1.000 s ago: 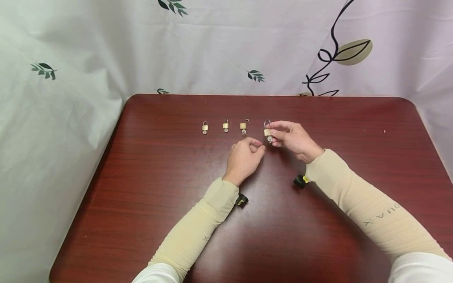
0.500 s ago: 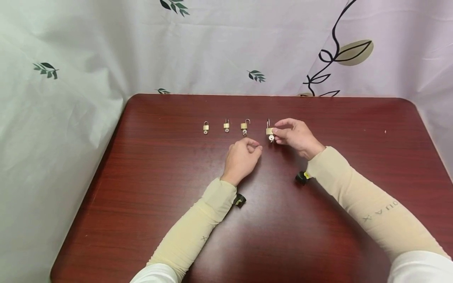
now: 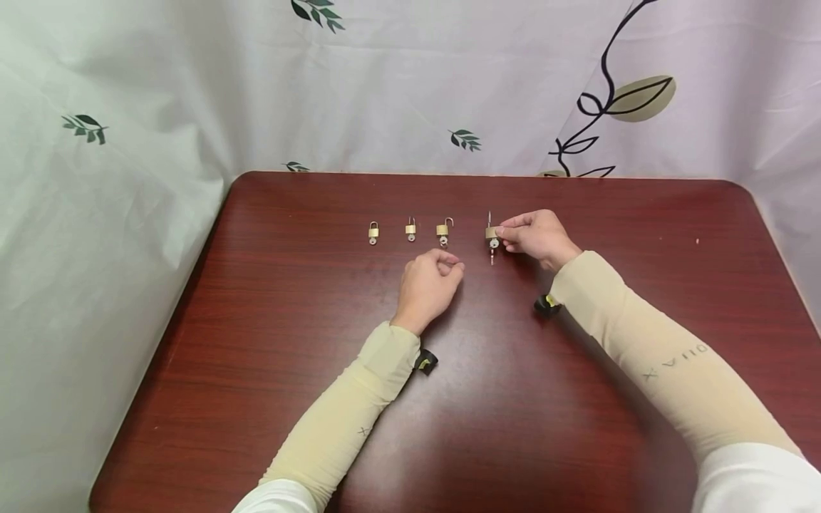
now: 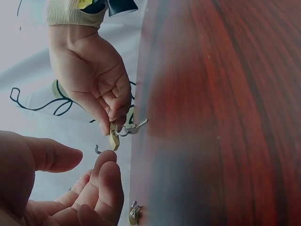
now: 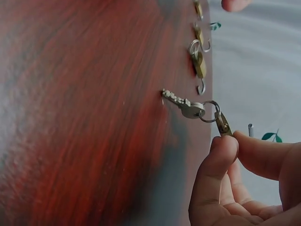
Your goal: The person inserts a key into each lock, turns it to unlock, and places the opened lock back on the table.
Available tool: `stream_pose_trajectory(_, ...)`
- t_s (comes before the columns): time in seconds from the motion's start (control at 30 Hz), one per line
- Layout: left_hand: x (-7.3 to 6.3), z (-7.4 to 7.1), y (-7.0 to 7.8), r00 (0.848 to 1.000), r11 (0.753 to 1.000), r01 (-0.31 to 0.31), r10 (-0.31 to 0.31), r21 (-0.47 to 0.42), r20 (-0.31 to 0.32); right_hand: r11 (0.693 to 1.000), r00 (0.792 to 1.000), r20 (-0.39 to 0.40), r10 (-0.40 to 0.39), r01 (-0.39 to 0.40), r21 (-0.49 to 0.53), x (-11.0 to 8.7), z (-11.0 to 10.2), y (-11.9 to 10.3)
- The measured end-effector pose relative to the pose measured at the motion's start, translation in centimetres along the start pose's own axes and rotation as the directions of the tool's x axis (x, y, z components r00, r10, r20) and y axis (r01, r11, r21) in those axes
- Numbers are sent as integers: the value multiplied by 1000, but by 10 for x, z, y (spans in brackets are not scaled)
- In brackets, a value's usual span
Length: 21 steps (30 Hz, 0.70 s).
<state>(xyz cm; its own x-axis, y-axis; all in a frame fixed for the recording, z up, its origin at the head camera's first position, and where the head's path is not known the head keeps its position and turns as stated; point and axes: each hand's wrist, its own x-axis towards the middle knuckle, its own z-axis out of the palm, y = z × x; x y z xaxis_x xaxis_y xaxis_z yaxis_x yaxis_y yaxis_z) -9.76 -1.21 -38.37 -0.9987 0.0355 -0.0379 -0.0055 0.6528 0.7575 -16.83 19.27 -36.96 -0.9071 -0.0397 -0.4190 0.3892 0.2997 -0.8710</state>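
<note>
Between thumb and fingers, my right hand pinches a small brass padlock by its body. Its shackle points away and shows edge-on in the head view. From the padlock hangs a key ring with small silver keys. To the left and nearer me is my left hand, fingers loosely bent, holding nothing; the left wrist view shows its thumb apart from the fingers. Three more brass padlocks lie in a row: one at left, one in the middle, one with its shackle swung open.
The dark red wooden table has rounded far corners. Behind its far edge hangs a pale curtain with a leaf print. A tiny pale speck lies at the right. Black wrist cameras sit under both sleeves.
My right hand has moved slightly away from me, and the padlock has turned so its shackle shows edge-on. My left hand has drawn a little to the left, away from it.
</note>
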Motion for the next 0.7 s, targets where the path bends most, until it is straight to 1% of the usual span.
stream_pose_trajectory(0.4,1,-6,-5,1000,1000,21,-21,-11,-6,1000,999,-27,18,-18,0,14,0,2)
stream_pose_trajectory(0.7,2,-7,-4,1000,1000,24,-24,-5,-11,999,999,2,35,-35,-23,18,4,2)
